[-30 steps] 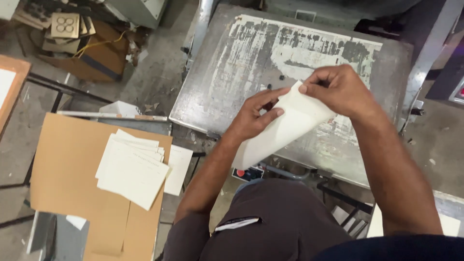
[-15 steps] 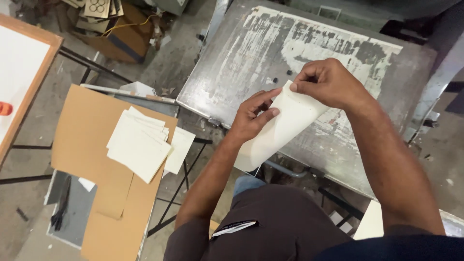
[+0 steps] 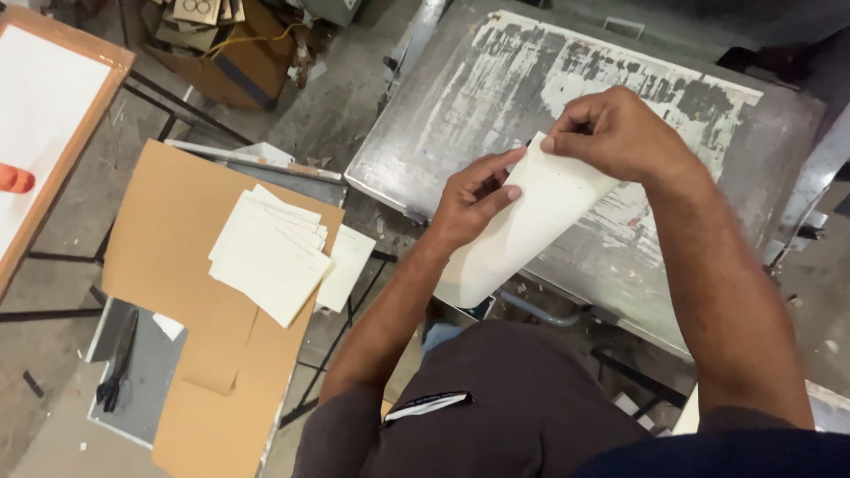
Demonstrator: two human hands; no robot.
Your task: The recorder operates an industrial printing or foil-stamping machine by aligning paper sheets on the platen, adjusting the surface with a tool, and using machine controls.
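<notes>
1. Nearest the camera: dark trousers with a small white label, directly below the grip.
2. Grip: cream paper sheet [image 3: 531,221] held in both hands, tilted, above the near edge of the metal table [image 3: 443,115]. Left hand [image 3: 474,199] has thumb and fingers closed on the sheet's left edge, near the top. Right hand [image 3: 620,133] pinches the top corner, fingers curled shut on it. The sheet's lower end hangs free past the table edge, toward the lap.
3. Left of the grip, well apart: stack of cream cards [image 3: 266,252] fanned on a brown cardboard sheet [image 3: 168,221]; one loose card lies just beside the stack at the cardboard's right edge.
4. Further left and lower: black scissors [image 3: 117,363] on a grey board.
5. Beyond the grip: worn tabletop, paint-streaked, open surface up to its far edge.
6. Far left: wood-framed white panel [image 3: 53,97].
</notes>
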